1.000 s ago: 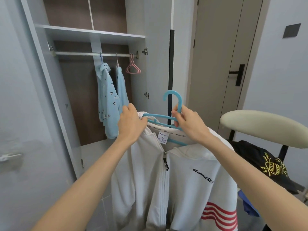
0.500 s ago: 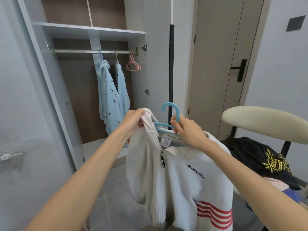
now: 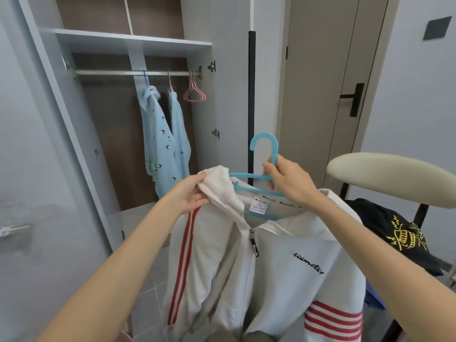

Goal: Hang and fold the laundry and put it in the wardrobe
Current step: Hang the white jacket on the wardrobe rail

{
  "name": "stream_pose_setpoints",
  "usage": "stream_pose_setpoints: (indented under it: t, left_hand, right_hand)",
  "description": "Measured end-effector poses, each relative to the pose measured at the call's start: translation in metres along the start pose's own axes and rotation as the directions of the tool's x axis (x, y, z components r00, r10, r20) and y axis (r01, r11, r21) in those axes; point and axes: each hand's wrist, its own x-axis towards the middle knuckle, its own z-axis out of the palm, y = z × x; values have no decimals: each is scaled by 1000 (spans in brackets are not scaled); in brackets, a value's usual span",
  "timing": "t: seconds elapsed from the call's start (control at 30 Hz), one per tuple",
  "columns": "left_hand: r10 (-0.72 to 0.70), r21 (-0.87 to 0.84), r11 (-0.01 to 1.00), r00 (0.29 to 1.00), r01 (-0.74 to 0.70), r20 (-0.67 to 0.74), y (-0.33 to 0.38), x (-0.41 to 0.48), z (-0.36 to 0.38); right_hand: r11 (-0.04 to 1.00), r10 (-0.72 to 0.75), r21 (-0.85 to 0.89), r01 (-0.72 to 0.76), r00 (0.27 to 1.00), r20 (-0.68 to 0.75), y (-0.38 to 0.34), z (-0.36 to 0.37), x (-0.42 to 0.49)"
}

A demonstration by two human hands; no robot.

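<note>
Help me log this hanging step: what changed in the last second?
The left hand moved from the white jacket's shoulder to a bunch of its edge fabric, gripping and lifting it by the blue hanger's left end; a red-striped sleeve swung into view. The right hand still grips the hanger under its hook. The blue clothes and pink hangers on the rail stayed put.
</note>
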Motion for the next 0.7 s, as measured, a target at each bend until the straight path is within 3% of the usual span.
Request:
stream_pose_setpoints:
  t: [0.3, 0.5, 0.63, 0.7]
  left_hand:
    - [-75, -308, 945, 991, 106, 110, 7, -6, -17]
    - [-17, -398, 911, 973, 111, 231, 9, -10, -18]
    - [59, -338, 941, 988, -8, 141, 13, -7, -23]
    - [105, -409, 909, 993, -79, 43, 11, -3, -27]
  right_hand:
    - [997, -22, -77, 20, 1000, -14, -9, 6, -1]
    - [998, 40, -48, -43, 997, -63, -10, 10, 0]
    - [994, 89, -55, -94, 992, -93, -8, 14, -1]
    - [990, 113, -69, -121, 987, -110, -7, 14, -1]
